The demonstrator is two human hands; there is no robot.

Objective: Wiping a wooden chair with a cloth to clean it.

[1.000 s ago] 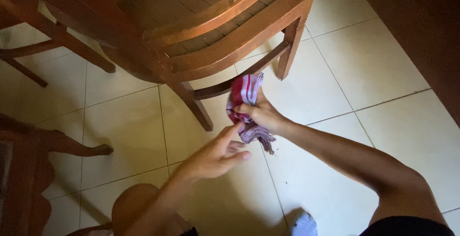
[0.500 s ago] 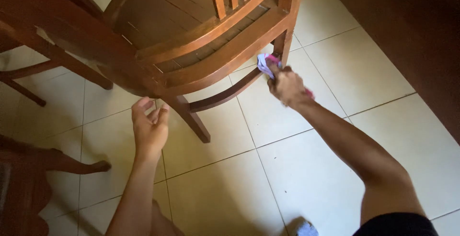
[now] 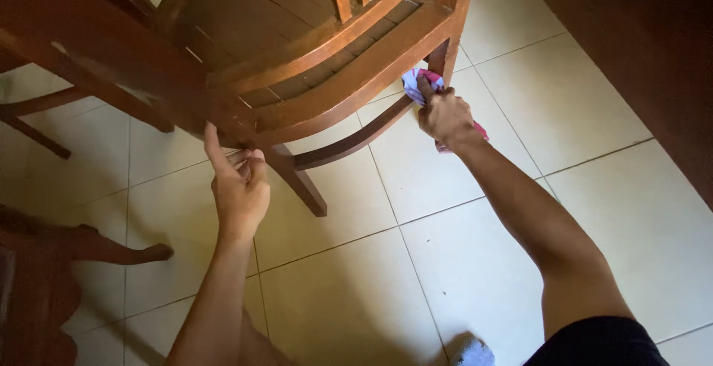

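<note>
I see my right hand (image 3: 444,113) gripping a bunched cloth (image 3: 413,82), pressing it against the chair (image 3: 356,76) back leg. My left hand (image 3: 239,184) loosely curled, fingers touching the front corner, holding nothing.

Floor (image 3: 475,277): pale cream square tiles with thin dark grout lines, partly in shadow.
Wooden chair (image 3: 297,54): stands on the tiles, its nearest leg meeting the floor near the middle of the view.
Carved furniture foot (image 3: 141,251): dark wood, resting on the tiles at the left.
Sock-clad foot (image 3: 471,351): white, planted on the tiles at the bottom edge.
</note>
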